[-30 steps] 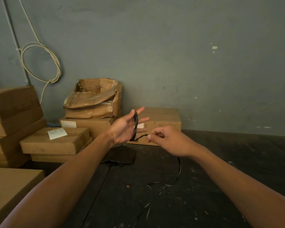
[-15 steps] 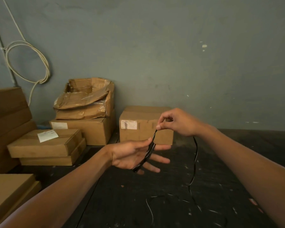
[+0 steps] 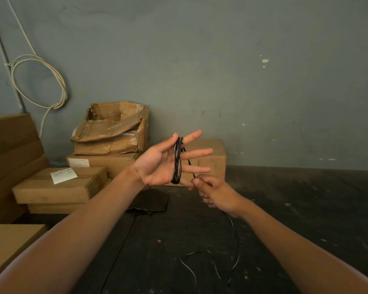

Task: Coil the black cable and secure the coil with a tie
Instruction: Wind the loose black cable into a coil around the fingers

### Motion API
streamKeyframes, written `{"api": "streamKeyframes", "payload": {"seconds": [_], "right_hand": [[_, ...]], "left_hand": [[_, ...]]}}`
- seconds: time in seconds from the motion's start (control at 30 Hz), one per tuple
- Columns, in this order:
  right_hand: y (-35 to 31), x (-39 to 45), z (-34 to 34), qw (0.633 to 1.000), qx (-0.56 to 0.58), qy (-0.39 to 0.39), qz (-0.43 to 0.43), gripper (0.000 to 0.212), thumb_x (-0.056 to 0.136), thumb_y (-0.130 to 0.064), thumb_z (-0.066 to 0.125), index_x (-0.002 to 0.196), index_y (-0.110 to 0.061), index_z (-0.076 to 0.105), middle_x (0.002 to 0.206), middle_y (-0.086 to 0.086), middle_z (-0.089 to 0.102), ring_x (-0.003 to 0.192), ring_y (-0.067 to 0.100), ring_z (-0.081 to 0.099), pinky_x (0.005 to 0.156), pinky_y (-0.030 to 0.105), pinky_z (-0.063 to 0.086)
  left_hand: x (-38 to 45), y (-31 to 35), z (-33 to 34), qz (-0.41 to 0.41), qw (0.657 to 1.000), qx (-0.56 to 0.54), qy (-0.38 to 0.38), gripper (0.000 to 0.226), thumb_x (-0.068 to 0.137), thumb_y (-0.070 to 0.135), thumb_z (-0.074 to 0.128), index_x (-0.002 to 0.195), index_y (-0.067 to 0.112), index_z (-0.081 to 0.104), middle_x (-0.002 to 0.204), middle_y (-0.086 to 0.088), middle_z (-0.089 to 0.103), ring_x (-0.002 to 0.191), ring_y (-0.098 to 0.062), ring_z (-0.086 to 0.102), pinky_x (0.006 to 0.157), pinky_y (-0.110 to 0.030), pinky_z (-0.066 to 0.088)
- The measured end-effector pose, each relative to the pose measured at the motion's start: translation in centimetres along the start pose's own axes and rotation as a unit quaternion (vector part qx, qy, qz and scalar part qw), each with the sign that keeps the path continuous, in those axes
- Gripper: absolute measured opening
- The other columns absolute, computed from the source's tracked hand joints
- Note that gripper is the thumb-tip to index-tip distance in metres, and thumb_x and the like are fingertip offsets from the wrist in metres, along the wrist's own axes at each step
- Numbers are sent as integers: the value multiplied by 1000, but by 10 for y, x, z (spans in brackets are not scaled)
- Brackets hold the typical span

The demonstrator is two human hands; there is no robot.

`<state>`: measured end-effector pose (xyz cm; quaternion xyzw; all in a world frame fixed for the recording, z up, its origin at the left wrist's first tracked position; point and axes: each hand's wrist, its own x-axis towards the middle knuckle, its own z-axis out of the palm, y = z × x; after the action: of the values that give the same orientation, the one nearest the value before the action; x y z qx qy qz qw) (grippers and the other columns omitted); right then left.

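My left hand [image 3: 157,164] is raised palm up with its fingers spread, and several loops of the thin black cable [image 3: 177,160] are wound around those fingers. Just below and to the right, my right hand [image 3: 216,193] pinches the same cable between thumb and forefinger. One strand runs taut from the coil down to that pinch. From under my right hand the loose cable tail [image 3: 235,240] hangs down and curls on the dark floor. No tie is visible.
Brown cardboard boxes [image 3: 57,185] are stacked at the left, with a torn open box [image 3: 113,128] behind them and another box [image 3: 212,158] against the grey wall. A white cable loop [image 3: 38,81] hangs on the wall. A black flat piece [image 3: 151,203] lies on the floor.
My left hand rose and turned palm up. My right hand dropped from above the coil to below it, bringing the cable down around my left fingers.
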<state>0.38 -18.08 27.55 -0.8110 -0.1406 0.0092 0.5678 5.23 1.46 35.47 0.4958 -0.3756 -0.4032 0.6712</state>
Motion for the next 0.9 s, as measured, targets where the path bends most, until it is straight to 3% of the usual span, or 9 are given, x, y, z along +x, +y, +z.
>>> {"api": "streamKeyframes", "payload": {"seconds": [0.13, 0.27, 0.43, 0.53, 0.7, 0.83, 0.9], "right_hand": [[-5, 0, 10, 1000, 10, 3, -23, 31, 101, -43, 41, 103, -23, 64, 56, -10, 40, 49, 6, 33, 47, 23, 31], [2, -3, 16, 1000, -9, -17, 6, 30, 101, -43, 41, 105, -26, 65, 59, -10, 41, 51, 6, 35, 49, 23, 32], [1, -10, 35, 996, -58, -61, 10, 30, 103, -40, 37, 109, -28, 63, 65, -8, 43, 49, 1, 37, 48, 18, 34], [-10, -12, 44, 992, -100, -76, -9, 32, 104, -38, 36, 114, -24, 63, 67, -8, 43, 47, -2, 41, 49, 14, 35], [-31, -20, 39, 981, -169, -84, -45, 29, 104, -32, 40, 109, -21, 65, 68, -14, 47, 54, -13, 48, 61, 16, 35], [-43, -22, 22, 972, -207, -96, -51, 26, 102, -38, 43, 97, -26, 66, 67, -7, 49, 58, 6, 47, 59, 24, 39], [-50, -20, 12, 965, -241, -88, -61, 28, 101, -39, 44, 96, -26, 67, 64, -7, 46, 56, 6, 44, 54, 21, 36]], "left_hand": [[-2, 4, -11, 26, 999, -20, 8, 53, 99, 54, 23, 149, 42, 31, 158, -11, 33, 139, -48, 33, 100, -78, 21], [-6, 14, -19, 82, 992, -91, 3, 52, 101, 54, 19, 151, 42, 24, 161, -11, 23, 142, -52, 22, 99, -78, 14], [-7, 27, -23, 141, 979, -94, 116, 52, 98, 54, 23, 147, 42, 35, 154, -9, 41, 135, -50, 39, 97, -82, 22], [-4, 22, -30, 155, 965, -94, 188, 52, 99, 57, 19, 146, 44, 35, 150, -8, 47, 132, -49, 45, 99, -83, 17], [-6, 9, -46, 136, 957, -74, 246, 51, 99, 58, 18, 146, 45, 34, 148, -5, 49, 127, -46, 51, 94, -82, 27], [-9, -5, -57, 75, 955, -8, 286, 51, 98, 60, 18, 144, 47, 37, 146, -1, 51, 131, -44, 46, 104, -80, 5], [-8, -14, -59, 44, 953, 19, 300, 51, 98, 59, 18, 144, 46, 38, 150, -1, 46, 133, -43, 44, 106, -78, 0]]}}
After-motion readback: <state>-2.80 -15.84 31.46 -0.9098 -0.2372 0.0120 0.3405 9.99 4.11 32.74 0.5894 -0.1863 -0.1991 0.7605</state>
